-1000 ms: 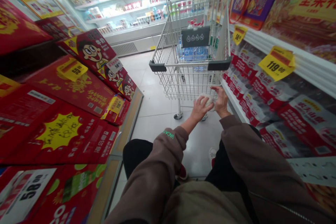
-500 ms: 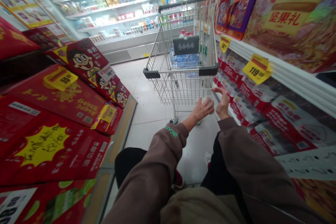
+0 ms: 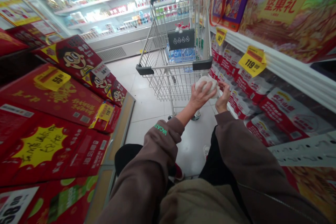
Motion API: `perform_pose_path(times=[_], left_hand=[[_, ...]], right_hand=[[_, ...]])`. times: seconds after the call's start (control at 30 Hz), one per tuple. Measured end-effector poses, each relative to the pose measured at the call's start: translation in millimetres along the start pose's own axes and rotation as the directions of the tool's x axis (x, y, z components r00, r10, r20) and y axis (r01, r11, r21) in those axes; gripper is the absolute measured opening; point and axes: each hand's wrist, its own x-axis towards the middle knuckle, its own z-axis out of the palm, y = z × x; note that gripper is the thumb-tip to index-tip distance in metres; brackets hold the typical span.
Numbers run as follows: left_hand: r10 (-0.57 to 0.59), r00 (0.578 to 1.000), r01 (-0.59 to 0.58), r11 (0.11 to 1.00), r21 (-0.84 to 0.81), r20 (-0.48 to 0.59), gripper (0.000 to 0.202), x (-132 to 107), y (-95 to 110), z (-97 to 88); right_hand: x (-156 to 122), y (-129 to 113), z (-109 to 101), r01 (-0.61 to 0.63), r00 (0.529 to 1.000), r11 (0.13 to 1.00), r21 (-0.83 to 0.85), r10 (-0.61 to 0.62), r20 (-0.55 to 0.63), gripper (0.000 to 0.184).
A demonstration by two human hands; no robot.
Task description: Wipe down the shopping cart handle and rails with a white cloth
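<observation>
My left hand [image 3: 198, 95] and my right hand [image 3: 224, 95] are both closed round a white crumpled bundle [image 3: 209, 85], held up in front of the near end of a metal shopping cart [image 3: 173, 70]. The left hand cups it from the left and below, the right from the right side. I cannot tell whether the bundle is cloth, paper or a bag. The cart holds bottled water [image 3: 183, 54] and a few other goods at its far end. Both my arms wear brown sleeves.
Red gift boxes [image 3: 60, 94] with yellow price tags fill the left display. On the right, shelves hold red-and-white packs [image 3: 278, 108] under a yellow 119.00 tag [image 3: 252, 62]. A chilled cabinet [image 3: 118, 3] stands beyond the cart. White floor tiles [image 3: 147, 112] run down the aisle.
Both hands have risen with the white bundle from low by the cart's base up to about its basket height. The view has shifted slightly; the cart stays in place.
</observation>
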Motion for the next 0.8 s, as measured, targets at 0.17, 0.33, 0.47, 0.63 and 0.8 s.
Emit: perform_pose_path(times=[0.17,0.33,0.47,0.63,0.8], left_hand=[[-0.079,0.994,0.080,0.997,-0.011,0.071,0.030,-17,-10,-10.7],[0.025,0.994,-0.024,1.000,-0.011,0.105,0.023,-36,-14,-22.4],[-0.090,0.988,0.097,0.994,0.049,-0.127,0.030,-8,-21,-35.1],[-0.169,0.978,0.179,0.981,0.077,-0.124,0.027,-5,-27,-33.8],[-0.068,0.996,0.073,0.994,0.077,-0.064,0.020,-25,-38,-40.9]], right_hand=[[-2,-2,-2,-0.011,1.000,0.999,0.031,0.010,0.027,0.063],[-1,-13,-1,0.015,0.998,1.000,0.005,-0.015,0.057,0.063],[2,-23,4,0.026,0.997,0.999,0.042,-0.029,0.065,0.063],[5,-32,2,0.057,0.993,0.998,0.023,-0.060,0.102,0.061],[20,-49,-1,0.172,0.975,0.981,-0.085,-0.157,0.159,0.063]])
